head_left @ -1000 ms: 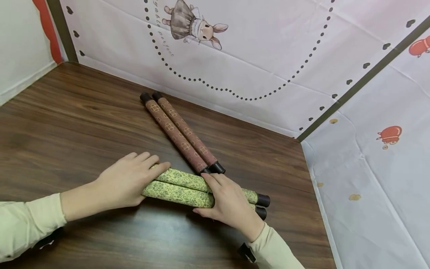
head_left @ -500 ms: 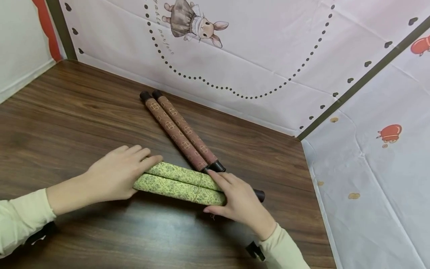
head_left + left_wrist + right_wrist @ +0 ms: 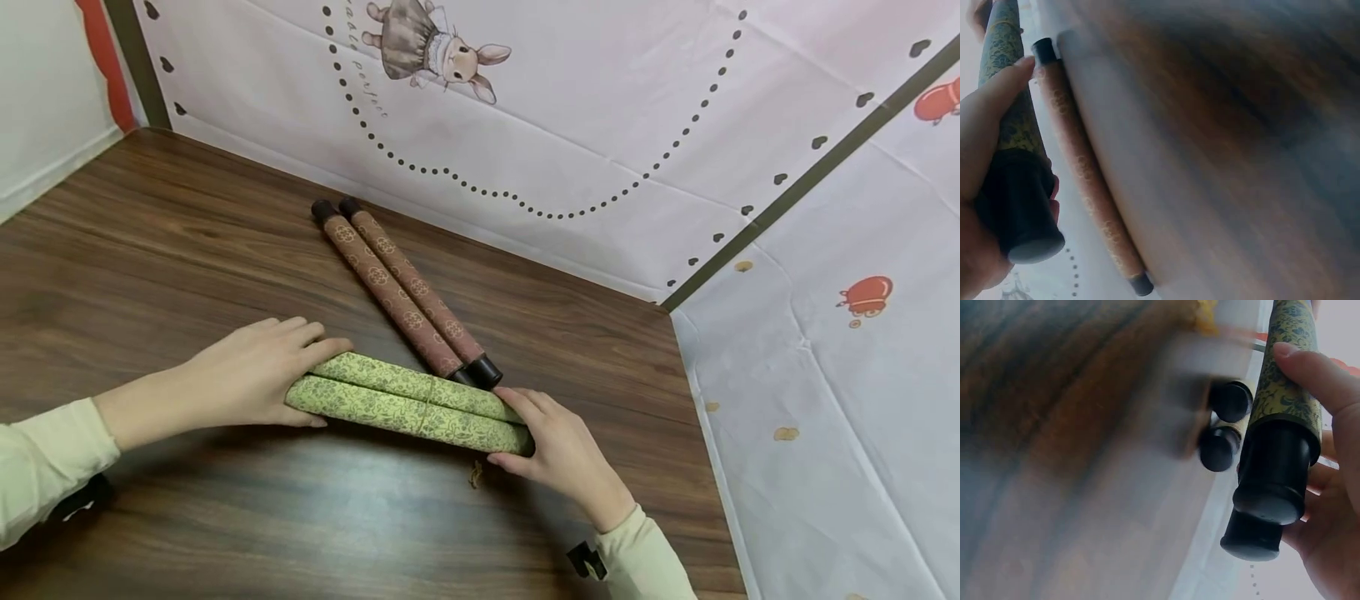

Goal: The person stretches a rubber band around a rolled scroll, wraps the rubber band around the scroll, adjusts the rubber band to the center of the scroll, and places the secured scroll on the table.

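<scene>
Head view: hands (image 3: 258, 375) (image 3: 562, 450) hide green scroll's (image 3: 397, 404) ends

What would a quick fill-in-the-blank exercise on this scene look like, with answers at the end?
The left hand holds one end of the light green, floral-patterned cylindrical rolls; the ____ holds the other.
Side by side on the dark brown wood-grain table lie ____ reddish-brown patterned cylindrical rolls.
Their end caps are coloured ____.

Missing words: right hand; two; black.
</scene>
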Motion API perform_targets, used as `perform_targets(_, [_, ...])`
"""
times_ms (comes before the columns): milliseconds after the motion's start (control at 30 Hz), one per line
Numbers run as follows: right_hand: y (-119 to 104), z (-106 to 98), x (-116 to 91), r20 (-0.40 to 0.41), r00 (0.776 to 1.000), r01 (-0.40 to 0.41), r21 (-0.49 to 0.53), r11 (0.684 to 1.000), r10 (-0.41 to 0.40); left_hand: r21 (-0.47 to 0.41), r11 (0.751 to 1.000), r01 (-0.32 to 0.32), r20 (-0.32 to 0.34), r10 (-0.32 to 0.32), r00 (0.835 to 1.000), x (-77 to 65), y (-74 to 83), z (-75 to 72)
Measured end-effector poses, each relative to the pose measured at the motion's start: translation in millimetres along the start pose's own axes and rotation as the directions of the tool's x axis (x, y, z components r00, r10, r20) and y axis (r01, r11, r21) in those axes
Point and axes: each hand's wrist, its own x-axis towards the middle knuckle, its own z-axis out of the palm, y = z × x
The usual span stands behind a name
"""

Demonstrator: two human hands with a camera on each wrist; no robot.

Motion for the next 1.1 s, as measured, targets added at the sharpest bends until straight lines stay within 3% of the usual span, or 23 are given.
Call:
perform_targets(167, [4, 12, 0, 0.017, 1.0, -0.016, 0.045, 0.999, 0.015, -0.01, 1.0, -0.016, 0.054, 0.017, 0.998, -3.0, -2.8, 12.6])
perform_targets(500, [11, 22, -1, 0.025, 0.999, -0.033, 0.067, 0.997, 0.031, -0.084, 0.995, -0.05, 0.066, 0.055, 0.996, -3.0, -3.9, 21.9])
perform_targets(1100, [16, 27, 1, 0.078, 0.996, -0.056, 0.086, 0.995, 0.049, -0.173, 0.983, -0.054, 0.075, 0.067, 0.995, -2.6, -6.0, 29.9])
